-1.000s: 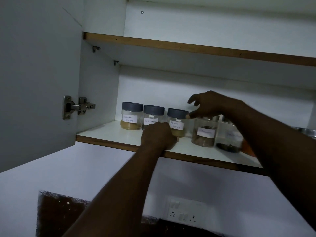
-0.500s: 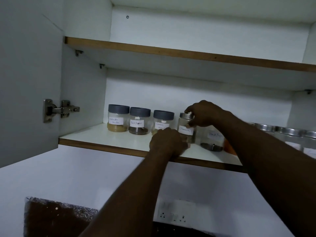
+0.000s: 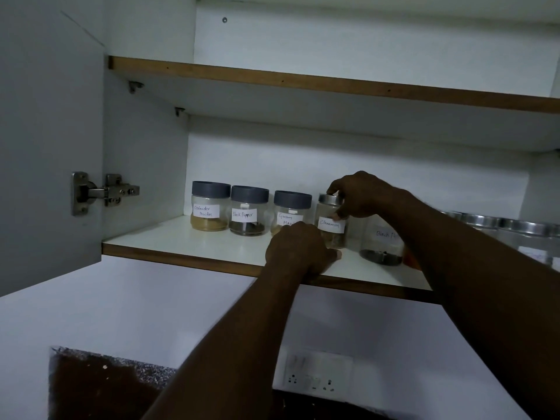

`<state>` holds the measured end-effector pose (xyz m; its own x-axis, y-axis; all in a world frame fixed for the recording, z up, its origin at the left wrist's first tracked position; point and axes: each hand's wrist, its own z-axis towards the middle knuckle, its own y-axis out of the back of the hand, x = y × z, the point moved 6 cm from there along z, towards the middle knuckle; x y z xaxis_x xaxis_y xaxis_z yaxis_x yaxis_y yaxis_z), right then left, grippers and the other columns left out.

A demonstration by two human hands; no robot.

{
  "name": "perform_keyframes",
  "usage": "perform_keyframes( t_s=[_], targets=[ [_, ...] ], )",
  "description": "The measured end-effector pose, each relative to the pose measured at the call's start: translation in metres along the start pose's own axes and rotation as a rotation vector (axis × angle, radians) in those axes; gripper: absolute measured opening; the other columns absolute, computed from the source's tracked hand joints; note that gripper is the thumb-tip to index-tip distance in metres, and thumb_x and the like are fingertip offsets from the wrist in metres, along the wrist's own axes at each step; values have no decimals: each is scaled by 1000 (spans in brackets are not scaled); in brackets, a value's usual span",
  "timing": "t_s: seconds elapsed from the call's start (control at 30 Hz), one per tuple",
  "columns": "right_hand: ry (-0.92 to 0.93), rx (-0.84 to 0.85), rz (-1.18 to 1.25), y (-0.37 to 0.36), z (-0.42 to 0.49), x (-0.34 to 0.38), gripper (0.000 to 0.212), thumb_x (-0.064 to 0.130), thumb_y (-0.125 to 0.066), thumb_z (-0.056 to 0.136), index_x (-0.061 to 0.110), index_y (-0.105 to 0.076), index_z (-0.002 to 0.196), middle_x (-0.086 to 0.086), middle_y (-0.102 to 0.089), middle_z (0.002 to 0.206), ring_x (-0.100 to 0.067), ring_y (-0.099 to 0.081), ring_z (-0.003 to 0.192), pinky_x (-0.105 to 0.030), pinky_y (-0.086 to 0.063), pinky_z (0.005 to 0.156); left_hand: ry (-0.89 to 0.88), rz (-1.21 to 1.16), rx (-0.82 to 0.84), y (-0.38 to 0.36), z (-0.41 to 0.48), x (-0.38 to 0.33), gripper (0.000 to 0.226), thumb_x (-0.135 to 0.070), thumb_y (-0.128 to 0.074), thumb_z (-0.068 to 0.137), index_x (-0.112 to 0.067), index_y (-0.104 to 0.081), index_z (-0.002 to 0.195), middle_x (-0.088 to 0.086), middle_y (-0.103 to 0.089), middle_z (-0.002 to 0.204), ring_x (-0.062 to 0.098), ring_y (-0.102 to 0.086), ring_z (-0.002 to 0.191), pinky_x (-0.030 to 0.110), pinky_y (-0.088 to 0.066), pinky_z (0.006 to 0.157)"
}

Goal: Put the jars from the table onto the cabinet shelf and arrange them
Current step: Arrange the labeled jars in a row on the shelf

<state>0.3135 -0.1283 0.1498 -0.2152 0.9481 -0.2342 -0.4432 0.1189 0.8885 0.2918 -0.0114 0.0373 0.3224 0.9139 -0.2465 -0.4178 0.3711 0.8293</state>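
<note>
Fingers [image 3: 339,194] of the right hand [image 3: 363,194] are closed from above on the metal lid of the small clear glass jar labelled Cinnamon [image 3: 331,222], which stands upright on the white cabinet shelf with a brown wooden edge [image 3: 212,256]. The left hand [image 3: 298,248] rests as a loose fist on the shelf just in front of this jar; it holds nothing, as far as I can see.

The jar lies directly below the right fingers, with its long axis vertical, so the right hand is the one that can move it. To its left, the grey-lidded plastic jar labelled Garam Masala [image 3: 291,212] stands near, with a narrow gap between them. To its right stands a wider clear jar with dark contents [image 3: 380,244], a little more to the front. I judge that the coming move is a short slide to the left, to close this gap and to continue the row of three grey-lidded jars.
</note>
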Motion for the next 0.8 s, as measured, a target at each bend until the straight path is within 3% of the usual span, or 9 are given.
perform_keyframes(
  t_s=[0.2,0.37,0.6,0.7,0.8],
  targets=[
    [4,1,38,0,-2,0,65,38,-84,80,22,-58,137,-4,-65,131,-25,-59,115,-39,-50,95,-12,-9,-6,-1,1,0,60,-69,-67,83,-12,-72,100,0,-56,78,19,-58,79,38,-58,82],
    [3,0,52,-1,-3,1,63,36,-83,80,23,-58,136,-3,-65,131,-24,-59,116,-42,-50,96,4,-16,-17,1,-2,0,60,-69,-69,80,-13,-72,99,-1,-55,77,18,-57,77,35,-54,75],
    [-2,-6,72,-3,0,-1,63,38,-84,80,25,-59,136,-3,-66,130,-23,-59,114,-41,-51,93,5,11,4,6,-6,-3,50,-69,-67,83,-19,-57,81,-2,-53,73,18,-57,78,34,-53,75],
    [-5,3,80,-5,0,-4,70,40,-83,80,26,-53,142,-4,-63,136,-25,-58,119,-40,-50,96,4,-1,8,6,-6,-2,53,-68,-66,84,-15,-69,90,0,-60,80,19,-62,85,36,-56,81],
    [-21,-27,157,1,-5,-13,82,44,-80,82,31,-39,152,-6,-52,150,-28,-53,130,-41,-46,104,-3,-30,-10,6,-8,-1,59,-65,-69,83,-13,-73,109,4,-72,99,21,-66,94,38,-57,86]
  ],
)
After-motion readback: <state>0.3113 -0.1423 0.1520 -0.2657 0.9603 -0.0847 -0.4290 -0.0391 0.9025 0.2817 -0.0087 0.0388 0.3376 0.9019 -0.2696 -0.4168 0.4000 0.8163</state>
